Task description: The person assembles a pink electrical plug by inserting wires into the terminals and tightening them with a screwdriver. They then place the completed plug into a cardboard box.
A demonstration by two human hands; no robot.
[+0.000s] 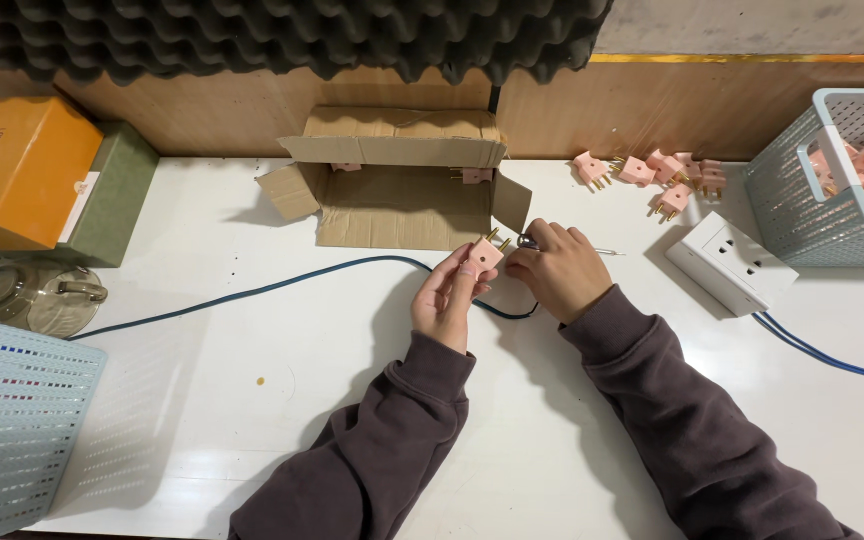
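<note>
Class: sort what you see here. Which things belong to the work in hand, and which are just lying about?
In hand: pink plug in the left hand; thin metal tool in the right hand; blue cable; loose pink plugs.

Lying about: cardboard box; orange box; white socket block; glass lid.

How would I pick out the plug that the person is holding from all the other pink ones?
Start at the open cardboard box at the back of the white table. Just in front of its right flap, the left hand holds one pink plug, brass prongs pointing up. Unlike the loose plugs lying farther right, it is off the table with a dark cable beside it.
</note>
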